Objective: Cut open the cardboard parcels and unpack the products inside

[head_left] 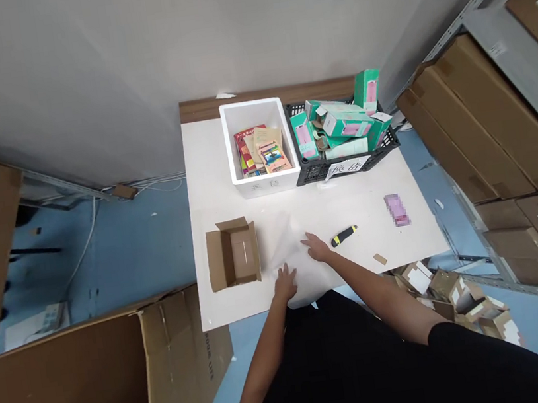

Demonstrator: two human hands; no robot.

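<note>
A sheet of translucent plastic wrap [305, 280] lies on the white table [217, 189] at its front edge, hard to make out against the white top. My left hand [286, 284] rests on the left side of the wrap, fingers apart. On the wrap's right side lies my right hand [316, 248], fingers stretched out towards the left. Left of my hands stands a small cardboard box [217, 262] with its flaps up and nothing visible inside. A black and yellow utility knife [344, 236] lies just right of my right hand.
A white foam box [267, 185] with booklets and a black crate [312, 174] of green cartons stand at the back. A purple packet [397, 210] and a cardboard scrap [380, 258] lie right. A large carton [181, 360] stands lower left; boxes [469, 307] fill the floor right.
</note>
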